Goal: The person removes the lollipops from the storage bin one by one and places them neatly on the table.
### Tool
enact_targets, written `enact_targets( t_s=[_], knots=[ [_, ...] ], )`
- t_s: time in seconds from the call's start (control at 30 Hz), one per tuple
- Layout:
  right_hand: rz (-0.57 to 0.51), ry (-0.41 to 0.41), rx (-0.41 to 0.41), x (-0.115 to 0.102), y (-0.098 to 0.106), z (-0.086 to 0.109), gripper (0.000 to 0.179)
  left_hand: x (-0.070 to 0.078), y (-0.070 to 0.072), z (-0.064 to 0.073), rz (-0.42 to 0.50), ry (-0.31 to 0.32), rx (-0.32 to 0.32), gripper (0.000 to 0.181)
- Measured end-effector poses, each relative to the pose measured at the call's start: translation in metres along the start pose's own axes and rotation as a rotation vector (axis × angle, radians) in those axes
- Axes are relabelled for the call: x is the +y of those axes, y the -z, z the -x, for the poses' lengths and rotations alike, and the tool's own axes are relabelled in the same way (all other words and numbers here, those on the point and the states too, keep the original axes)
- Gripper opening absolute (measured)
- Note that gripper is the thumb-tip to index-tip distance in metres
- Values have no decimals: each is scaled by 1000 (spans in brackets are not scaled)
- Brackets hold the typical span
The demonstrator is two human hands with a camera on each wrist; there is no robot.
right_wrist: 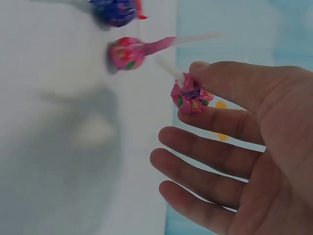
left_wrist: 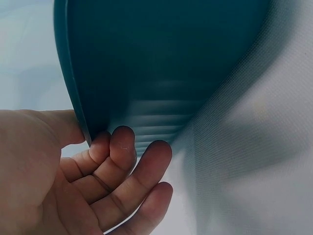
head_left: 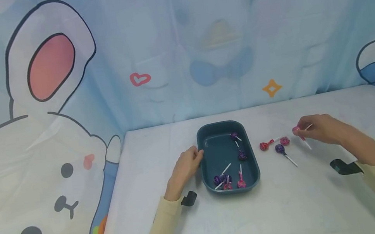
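Note:
My right hand (head_left: 320, 128) pinches a pink-wrapped lollipop (right_wrist: 190, 95) between thumb and index finger; the other fingers are spread. Just beside it, another pink lollipop (right_wrist: 127, 54) shows on the white surface, its stick pointing away. On the left, my left hand (head_left: 187, 166) grips the left rim of a dark teal tray (head_left: 208, 145), thumb on the edge and fingertips against its outer side. In the tray are purple lollipops (head_left: 242, 156) and pink ones (head_left: 241, 183), several of them bunched at the near end.
Between the tray and my right hand lie a red lollipop (head_left: 264, 146), a dark purple lollipop (head_left: 280, 148) and a pink one (head_left: 284, 141). A white cloth (head_left: 289, 206) covers the table. Behind it hangs a blue printed curtain (head_left: 163, 38).

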State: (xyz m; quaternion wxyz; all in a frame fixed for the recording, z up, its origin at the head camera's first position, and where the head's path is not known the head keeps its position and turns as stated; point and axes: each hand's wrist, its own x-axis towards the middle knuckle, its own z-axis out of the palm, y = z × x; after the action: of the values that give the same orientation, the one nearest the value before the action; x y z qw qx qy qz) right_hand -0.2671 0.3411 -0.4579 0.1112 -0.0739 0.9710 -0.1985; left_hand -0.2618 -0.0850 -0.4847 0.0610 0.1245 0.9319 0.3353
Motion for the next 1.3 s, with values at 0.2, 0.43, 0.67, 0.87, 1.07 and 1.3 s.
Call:
enact_targets(
  t_s=[0.2,0.43,0.67,0.87,1.07,1.3],
  knots=[
    [28,-5,-43,5,-21,0,38,-2,0,2,-3,9,1,30],
    [63,-13,-55,2,-28,0,36,-1,0,1,-1,6,-2,30],
    [84,-15,-55,2,-32,2,39,2,-1,0,0,4,-1,29],
    [88,-26,-47,2,-33,3,42,2,-1,1,-7,3,2,29],
    [96,-23,-36,-1,-23,6,67,2,0,1,3,6,-1,29],
    [125,-46,-6,-6,-4,6,97,1,-1,-1,-3,11,-2,29]
  ],
)
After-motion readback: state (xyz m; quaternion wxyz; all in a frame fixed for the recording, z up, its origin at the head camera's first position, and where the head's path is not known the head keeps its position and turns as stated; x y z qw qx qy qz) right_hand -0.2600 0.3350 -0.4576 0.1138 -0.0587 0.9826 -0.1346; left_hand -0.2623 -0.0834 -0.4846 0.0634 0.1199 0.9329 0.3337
